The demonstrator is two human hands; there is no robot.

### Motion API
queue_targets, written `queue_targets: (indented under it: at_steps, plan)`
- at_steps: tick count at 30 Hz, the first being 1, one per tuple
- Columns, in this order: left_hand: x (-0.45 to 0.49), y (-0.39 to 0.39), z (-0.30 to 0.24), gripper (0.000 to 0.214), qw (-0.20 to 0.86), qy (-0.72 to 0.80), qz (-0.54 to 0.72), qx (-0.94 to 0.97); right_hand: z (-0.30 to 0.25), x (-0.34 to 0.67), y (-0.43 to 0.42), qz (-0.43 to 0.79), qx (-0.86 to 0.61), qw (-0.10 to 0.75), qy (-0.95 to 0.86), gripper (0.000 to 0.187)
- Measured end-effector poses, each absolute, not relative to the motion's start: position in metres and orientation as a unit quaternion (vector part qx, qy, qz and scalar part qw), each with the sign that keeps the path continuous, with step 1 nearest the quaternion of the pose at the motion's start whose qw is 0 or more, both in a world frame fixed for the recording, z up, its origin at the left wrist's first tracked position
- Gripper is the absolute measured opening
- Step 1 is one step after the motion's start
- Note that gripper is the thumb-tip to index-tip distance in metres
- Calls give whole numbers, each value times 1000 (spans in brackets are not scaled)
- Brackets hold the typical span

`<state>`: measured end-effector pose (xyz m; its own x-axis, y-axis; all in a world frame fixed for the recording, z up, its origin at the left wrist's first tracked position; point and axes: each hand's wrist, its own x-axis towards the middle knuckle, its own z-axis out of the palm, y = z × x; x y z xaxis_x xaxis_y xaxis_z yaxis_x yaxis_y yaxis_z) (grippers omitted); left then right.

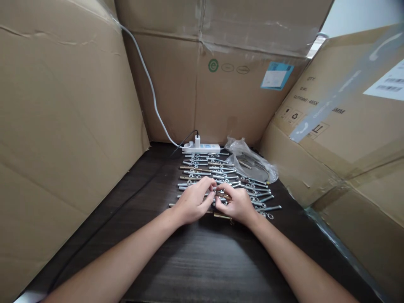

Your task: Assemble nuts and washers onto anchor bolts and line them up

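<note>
My right hand (235,203) is closed in a pinch round a brass-coloured expansion bolt (223,195), whose near end lies between the fingers. My left hand (196,200) is closed at the bolt's other end, thumb and fingers pinched together. What sits in those left fingertips is too small and covered to tell. Both hands are over rows of silver expansion bolts (197,173) with loose washers and nuts (269,216) among them. Another brass-coloured bolt (222,216) lies on the table just below the hands.
Tall cardboard walls stand at the left (69,109), back (164,84) and right (356,147) of the dark table (195,261). A white power strip (205,148) with a plugged-in adapter lies at the back. Beside it is a clear plastic bag (252,162). A black cable (116,210) runs along the left.
</note>
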<state>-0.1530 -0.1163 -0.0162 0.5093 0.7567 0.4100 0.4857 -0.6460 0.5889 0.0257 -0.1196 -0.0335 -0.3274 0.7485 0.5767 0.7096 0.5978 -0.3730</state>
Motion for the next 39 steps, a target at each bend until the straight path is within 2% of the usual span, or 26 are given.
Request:
queue_targets:
  at_steps: [4, 15, 20, 25, 29, 39]
  plan:
    - [-153, -115, -15, 19, 206, 323, 322, 866, -32, 30, -118, 41, -454, 362, -813, 20]
    - [-150, -112, -20, 13, 202, 357, 308, 858, -33, 30, -118, 22, -464, 356, -811, 22]
    - [-147, -108, -24, 30, 148, 373, 276, 873, -34, 28, -117, 7, -455, 365, -812, 20]
    - [-149, -112, -17, 14, 163, 361, 330, 857, -36, 27, -117, 17, -455, 368, -811, 23]
    - [-152, -113, -13, 18, 171, 312, 321, 878, -33, 29, -117, 42, -443, 379, -811, 21]
    - [-150, -108, -21, 13, 150, 337, 298, 880, -33, 30, -119, 37, -450, 387, -804, 20]
